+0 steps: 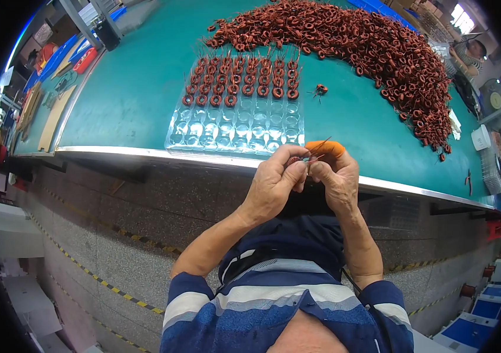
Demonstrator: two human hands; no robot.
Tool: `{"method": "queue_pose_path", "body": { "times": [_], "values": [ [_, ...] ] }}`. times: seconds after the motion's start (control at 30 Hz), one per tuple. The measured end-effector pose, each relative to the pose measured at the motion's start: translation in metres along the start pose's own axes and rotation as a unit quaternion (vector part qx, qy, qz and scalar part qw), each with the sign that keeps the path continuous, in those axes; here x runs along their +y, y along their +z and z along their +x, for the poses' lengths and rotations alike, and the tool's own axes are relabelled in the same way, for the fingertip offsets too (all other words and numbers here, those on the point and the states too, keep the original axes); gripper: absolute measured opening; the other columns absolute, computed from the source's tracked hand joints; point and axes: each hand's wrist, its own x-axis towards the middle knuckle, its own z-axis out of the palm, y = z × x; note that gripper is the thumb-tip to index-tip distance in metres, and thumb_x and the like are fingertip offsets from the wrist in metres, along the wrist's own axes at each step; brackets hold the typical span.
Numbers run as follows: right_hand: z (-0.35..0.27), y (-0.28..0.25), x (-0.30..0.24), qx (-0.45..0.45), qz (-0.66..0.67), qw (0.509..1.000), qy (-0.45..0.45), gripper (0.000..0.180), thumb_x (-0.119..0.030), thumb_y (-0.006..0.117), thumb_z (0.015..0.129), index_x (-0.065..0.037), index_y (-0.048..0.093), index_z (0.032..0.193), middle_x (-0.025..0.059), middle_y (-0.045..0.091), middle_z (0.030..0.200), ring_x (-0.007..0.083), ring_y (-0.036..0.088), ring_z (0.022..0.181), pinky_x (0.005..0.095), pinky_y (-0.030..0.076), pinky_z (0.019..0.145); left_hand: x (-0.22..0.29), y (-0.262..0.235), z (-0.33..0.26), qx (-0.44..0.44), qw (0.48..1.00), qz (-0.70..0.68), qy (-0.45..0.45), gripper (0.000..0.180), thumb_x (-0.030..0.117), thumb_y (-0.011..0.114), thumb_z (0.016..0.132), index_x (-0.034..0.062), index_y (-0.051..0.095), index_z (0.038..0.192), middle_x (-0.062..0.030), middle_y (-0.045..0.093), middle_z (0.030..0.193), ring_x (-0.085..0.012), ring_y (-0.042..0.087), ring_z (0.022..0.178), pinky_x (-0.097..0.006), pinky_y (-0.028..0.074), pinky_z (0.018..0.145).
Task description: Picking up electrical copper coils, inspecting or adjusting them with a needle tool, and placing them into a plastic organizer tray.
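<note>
My left hand [269, 183] pinches a small copper-wound toroidal coil [293, 160] between thumb and fingers at the table's front edge. Close against it, my right hand [341, 181] is closed on the coil's thin wire leads [320, 145]; an orange finger cover [328, 147] sits on one of its fingers. The fingers hide much of the coil. Just beyond my hands lies a clear plastic tray [178, 134] with round pockets. Coils stand in its far rows with their wires pointing away, while the nearer pockets hold none.
A large heap of red-brown coils [374, 53] curves along the table's far and right side. One loose coil [320, 90] lies right of the tray on the green tabletop [121, 100]. Pliers [469, 182] rest at the right edge. Another person [470, 57] sits at the far right.
</note>
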Motion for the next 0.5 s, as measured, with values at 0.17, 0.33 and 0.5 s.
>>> {"method": "queue_pose_path", "body": {
  "times": [0.17, 0.33, 0.5],
  "values": [
    [0.002, -0.008, 0.005, 0.045, -0.097, 0.994, 0.028, 0.039, -0.020, 0.074, 0.085, 0.000, 0.059, 0.114, 0.0013, 0.062, 0.086, 0.0067, 0.055, 0.069, 0.0193, 0.046, 0.063, 0.002, 0.005, -0.001, 0.002, 0.998, 0.061, 0.024, 0.032, 0.016, 0.055, 0.097, 0.0010, 0.041, 0.122, -0.0043, 0.054, 0.084, -0.0098, 0.051, 0.069, -0.022, 0.043, 0.061],
    [-0.001, -0.011, -0.003, 0.149, -0.226, 0.955, -0.123, 0.051, -0.022, 0.081, 0.077, -0.002, 0.059, 0.118, 0.0064, 0.056, 0.107, 0.0143, 0.056, 0.090, 0.0276, 0.048, 0.075, 0.001, -0.005, -0.003, -0.008, 0.999, 0.045, -0.002, 0.032, 0.017, 0.055, 0.097, 0.0013, 0.041, 0.122, -0.0034, 0.052, 0.081, -0.0091, 0.049, 0.067, -0.023, 0.043, 0.059],
    [0.003, -0.001, -0.031, 0.050, -0.447, 0.856, -0.256, 0.038, -0.020, 0.082, 0.070, -0.001, 0.068, 0.100, 0.0054, 0.059, 0.104, 0.0230, 0.058, 0.099, 0.0332, 0.048, 0.082, 0.005, -0.006, -0.005, -0.037, 0.993, 0.108, 0.038, 0.030, 0.017, 0.059, 0.094, 0.0024, 0.048, 0.119, -0.0076, 0.058, 0.081, -0.0139, 0.055, 0.068, -0.028, 0.046, 0.063]
  ]
}}
